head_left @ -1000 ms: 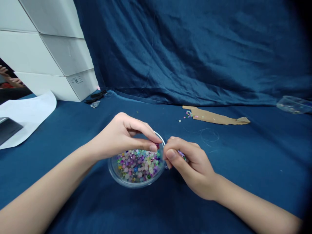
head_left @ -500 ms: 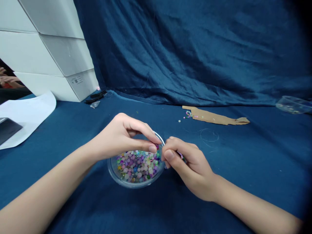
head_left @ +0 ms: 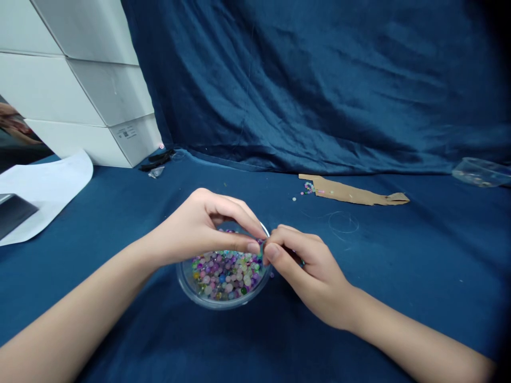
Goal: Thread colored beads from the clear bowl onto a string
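Clear plastic makes up the one round bowl (head_left: 223, 304), which sits on the table (head_left: 359, 324) under a dark blue cloth, directly between the person's two forearms. It is filled with many small round beads (head_left: 225, 274) in pink, lilac, green, blue and milky white, too many to count. The left hand (head_left: 199, 229) arches over the far rim, its thumb and forefinger closed into a pinch. The right hand (head_left: 309, 276) comes in from the other side, with its fingers (head_left: 275, 252) also closed and their tips meeting the left fingertips just above the rim. Whatever they pinch is too small to make out, though a tiny coloured bead shows there. Beyond the bowl lie one torn brown cardboard strip (head_left: 351, 194), a small cluster of loose beads (head_left: 308, 187) at its end, and one thin loop of clear thread (head_left: 343, 222). One clear plastic tray (head_left: 481, 173) sits at the far right, and one white paper sheet (head_left: 40, 194) lies at the left.
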The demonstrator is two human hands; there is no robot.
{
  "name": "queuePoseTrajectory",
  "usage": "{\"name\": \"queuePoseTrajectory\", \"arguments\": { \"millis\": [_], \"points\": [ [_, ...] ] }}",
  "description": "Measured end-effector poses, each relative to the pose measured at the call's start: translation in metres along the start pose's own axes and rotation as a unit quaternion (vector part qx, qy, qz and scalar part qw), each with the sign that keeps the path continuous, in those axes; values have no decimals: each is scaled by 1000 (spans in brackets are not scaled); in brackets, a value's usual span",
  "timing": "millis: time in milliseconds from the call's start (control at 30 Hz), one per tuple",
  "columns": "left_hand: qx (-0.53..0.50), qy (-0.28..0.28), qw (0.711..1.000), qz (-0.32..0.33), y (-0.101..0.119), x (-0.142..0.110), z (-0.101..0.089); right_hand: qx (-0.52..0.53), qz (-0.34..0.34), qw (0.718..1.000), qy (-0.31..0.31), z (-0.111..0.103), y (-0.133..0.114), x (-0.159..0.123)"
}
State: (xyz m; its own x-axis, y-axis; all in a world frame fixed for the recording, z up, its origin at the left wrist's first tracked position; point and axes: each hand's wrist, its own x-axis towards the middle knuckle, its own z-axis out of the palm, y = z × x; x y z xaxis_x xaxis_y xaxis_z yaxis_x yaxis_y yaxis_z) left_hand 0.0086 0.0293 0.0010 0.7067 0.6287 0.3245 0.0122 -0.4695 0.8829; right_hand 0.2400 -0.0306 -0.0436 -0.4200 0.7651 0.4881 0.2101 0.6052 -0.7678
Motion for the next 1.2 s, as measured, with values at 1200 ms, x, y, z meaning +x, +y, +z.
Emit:
{"name": "queuePoseTrajectory", "arguments": {
  "millis": [1200],
  "points": [
    [62,26,998,-9,11,-1,0,7,-11,996,88,-4,4,1]
  ]
}}
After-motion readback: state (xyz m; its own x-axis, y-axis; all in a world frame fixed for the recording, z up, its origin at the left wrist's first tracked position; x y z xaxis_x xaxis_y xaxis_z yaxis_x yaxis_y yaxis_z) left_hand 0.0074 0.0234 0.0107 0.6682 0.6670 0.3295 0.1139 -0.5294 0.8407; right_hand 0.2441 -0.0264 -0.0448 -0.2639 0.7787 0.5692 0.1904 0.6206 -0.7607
